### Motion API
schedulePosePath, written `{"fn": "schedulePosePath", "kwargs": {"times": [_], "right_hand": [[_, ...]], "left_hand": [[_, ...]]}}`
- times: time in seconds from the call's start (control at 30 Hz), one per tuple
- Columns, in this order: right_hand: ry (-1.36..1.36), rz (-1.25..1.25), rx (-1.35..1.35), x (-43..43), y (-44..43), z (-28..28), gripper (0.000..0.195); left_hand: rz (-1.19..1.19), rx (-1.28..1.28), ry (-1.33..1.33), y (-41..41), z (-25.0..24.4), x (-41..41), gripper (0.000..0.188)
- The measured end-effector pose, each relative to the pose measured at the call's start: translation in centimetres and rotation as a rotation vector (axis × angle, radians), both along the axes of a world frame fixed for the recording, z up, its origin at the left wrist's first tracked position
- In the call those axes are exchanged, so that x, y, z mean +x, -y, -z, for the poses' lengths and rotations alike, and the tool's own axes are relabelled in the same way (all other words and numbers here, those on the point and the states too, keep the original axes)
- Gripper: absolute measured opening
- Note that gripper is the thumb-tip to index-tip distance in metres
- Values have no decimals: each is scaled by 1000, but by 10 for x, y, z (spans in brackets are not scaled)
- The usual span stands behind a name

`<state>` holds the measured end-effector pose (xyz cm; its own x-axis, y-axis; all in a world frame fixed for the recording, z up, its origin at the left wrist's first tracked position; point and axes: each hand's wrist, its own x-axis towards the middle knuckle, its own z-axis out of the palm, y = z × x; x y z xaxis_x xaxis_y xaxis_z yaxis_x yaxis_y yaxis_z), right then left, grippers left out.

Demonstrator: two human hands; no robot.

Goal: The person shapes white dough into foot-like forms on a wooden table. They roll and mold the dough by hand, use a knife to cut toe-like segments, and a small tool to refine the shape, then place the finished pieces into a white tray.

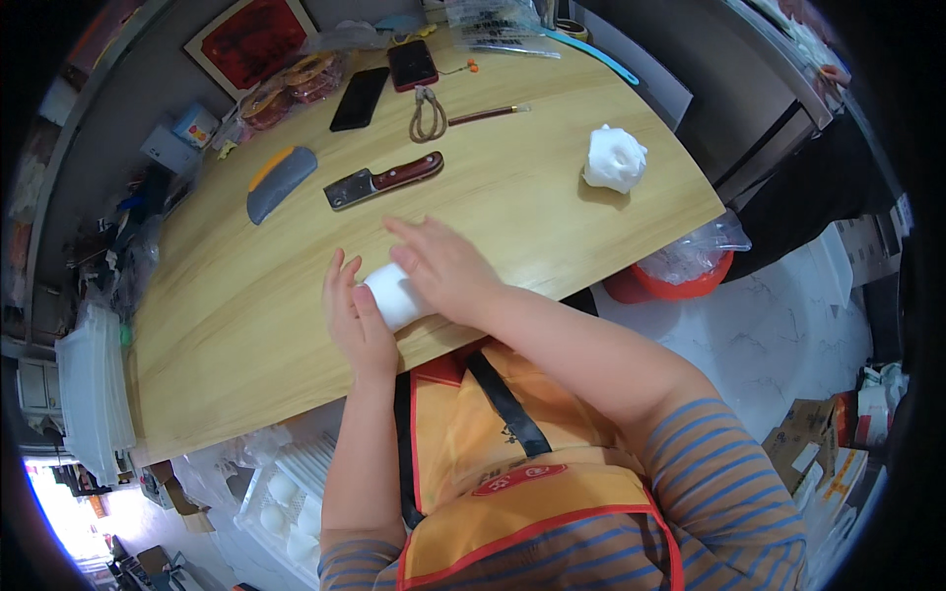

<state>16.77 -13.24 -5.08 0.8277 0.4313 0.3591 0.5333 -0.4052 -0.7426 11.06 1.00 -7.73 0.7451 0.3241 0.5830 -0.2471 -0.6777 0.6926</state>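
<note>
My left hand (360, 318) cups the left end of a smooth white lump (397, 297), with the thumb along its near side. The lump is rounded, soft-looking, like dough or clay, and lies by the near edge of the wooden table (244, 325). Across its right part rests my right hand (451, 273), slightly blurred, its fingers stretched out past the far side. Its palm hides that end of the lump. Beyond my hands lie a small cleaver (384, 179) with a brown handle and a grey scraper (282, 185) with an orange edge.
At the right stands a crumpled white lump (615, 159). Farther back are two phones (360, 99), a looped cord (428, 118) and a thin brush (488, 114). A red bin (684, 277) is below the right edge; a white crate (284, 510) holds round white pieces.
</note>
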Motion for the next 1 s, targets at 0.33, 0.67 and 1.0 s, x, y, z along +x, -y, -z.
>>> {"fn": "schedulePosePath", "kwargs": {"times": [0.33, 0.67, 1.0], "right_hand": [[-389, 207, 710, 15, 79, 32, 48], [-435, 2, 704, 3, 97, 37, 45], [-16, -194, 499, -14, 85, -7, 24]], "left_hand": [[70, 327, -62, 0, -5, 1, 46], [101, -968, -466, -7, -16, 3, 66], [-232, 1093, -329, 46, -98, -24, 51]]}}
